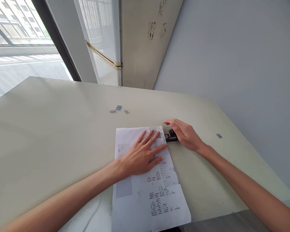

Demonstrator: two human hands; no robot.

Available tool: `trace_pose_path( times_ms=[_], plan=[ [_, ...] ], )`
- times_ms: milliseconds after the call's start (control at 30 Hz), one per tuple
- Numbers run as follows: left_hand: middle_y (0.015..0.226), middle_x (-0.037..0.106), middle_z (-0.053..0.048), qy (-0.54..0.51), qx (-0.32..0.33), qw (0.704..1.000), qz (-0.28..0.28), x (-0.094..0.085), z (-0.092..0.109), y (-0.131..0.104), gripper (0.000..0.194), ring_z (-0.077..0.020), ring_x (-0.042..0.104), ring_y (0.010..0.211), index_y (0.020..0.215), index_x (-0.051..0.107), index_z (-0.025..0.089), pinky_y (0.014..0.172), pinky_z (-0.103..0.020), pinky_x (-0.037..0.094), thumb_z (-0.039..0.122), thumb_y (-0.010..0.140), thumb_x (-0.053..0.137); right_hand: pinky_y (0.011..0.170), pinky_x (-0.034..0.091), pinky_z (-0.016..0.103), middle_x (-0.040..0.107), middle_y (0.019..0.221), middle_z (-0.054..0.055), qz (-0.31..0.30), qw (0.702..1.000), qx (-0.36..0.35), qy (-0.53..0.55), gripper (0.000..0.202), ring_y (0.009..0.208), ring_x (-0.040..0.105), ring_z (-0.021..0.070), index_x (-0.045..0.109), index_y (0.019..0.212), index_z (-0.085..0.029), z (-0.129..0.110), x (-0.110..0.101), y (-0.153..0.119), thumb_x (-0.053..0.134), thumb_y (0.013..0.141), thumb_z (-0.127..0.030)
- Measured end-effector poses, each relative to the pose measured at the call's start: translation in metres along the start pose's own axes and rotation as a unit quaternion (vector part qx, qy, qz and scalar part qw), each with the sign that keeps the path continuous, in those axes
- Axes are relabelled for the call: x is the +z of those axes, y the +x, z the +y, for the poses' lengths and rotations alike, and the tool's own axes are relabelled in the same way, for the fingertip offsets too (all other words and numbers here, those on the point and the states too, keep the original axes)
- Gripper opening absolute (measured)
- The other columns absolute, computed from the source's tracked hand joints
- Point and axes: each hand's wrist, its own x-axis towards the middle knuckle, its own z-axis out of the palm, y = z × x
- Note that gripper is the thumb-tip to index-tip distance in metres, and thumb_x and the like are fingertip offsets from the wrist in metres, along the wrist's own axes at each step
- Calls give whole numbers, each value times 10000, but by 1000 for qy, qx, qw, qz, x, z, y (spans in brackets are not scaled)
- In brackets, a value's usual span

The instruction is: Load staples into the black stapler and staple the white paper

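Note:
A stack of printed paper sheets (pixel 147 206) lies lengthwise before me, reaching over the near table edge. My left hand (pixel 143 154) rests flat on the upper part of the paper, fingers spread. At the paper's upper right edge sits a black stapler (pixel 171 138), its front end against the sheets. My right hand (pixel 185 133) is closed over the stapler's top and back, its fingers pointing left, and hides most of it. Whether the stapler's jaws are around the paper edge cannot be made out.
Several small grey staple strips (pixel 119 108) lie on the pale table (pixel 62 129) beyond the paper. One more staple strip (pixel 219 136) is to the right of my right hand. A fridge (pixel 137 48) stands past the far table edge, and a wall (pixel 232 48) borders the right side.

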Motion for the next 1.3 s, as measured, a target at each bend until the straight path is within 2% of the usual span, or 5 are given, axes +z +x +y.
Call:
trace_pose_path(
  times_ms=[133, 267, 567, 900, 1300],
  plan=[
    [1768, 107, -37, 12, 1, 999, -32, -15, -6, -14, 532, -353, 106, 1626, 1594, 474, 327, 1332, -579, 113, 528, 1106, 410, 1016, 497, 481, 767, 1205, 67, 47, 998, -51, -13, 464, 1136, 693, 274, 684, 1195, -289, 12, 4, -19, 249, 1134, -437],
    [1767, 87, 4, 18, 6, 999, -43, -26, -15, -29, 528, -350, 96, 1626, 1605, 447, 366, 1330, -582, 130, 534, 1105, 410, 1027, 490, 503, 730, 1257, 77, 73, 996, -43, -10, 361, 1160, 659, 287, 628, 1245, -294, 25, 9, -34, 333, 1120, -460],
    [1762, 99, 51, 22, 9, 999, -25, -32, -20, -37, 538, -341, 126, 1623, 1620, 398, 412, 1324, -573, 204, 538, 1098, 434, 1020, 534, 505, 665, 1286, 96, 155, 987, -38, -25, 354, 1204, 631, 305, 585, 1309, -307, 36, 30, -38, 612, 1018, -506],
    [1763, 75, -91, 67, -69, 995, 19, -25, -23, -41, 852, -340, 116, 1622, 1710, -42, 222, 1319, -536, 258, 579, 1088, 420, 967, 581, 488, 646, 1300, 96, 172, 985, -19, 11, 346, 1213, 632, 303, 616, 1307, -331, 31, 28, -37, 643, 1005, -498],
    [1752, 175, -73, 70, -56, 996, 4, -33, -25, -38, 791, -320, 193, 1614, 1715, 96, 234, 1317, -495, 283, 584, 1087, 426, 925, 582, 455, 681, 1254, 71, 159, 986, 9, 52, 326, 1168, 646, 286, 620, 1274, -329, 33, 25, -37, 679, 988, -473]
  ],
)
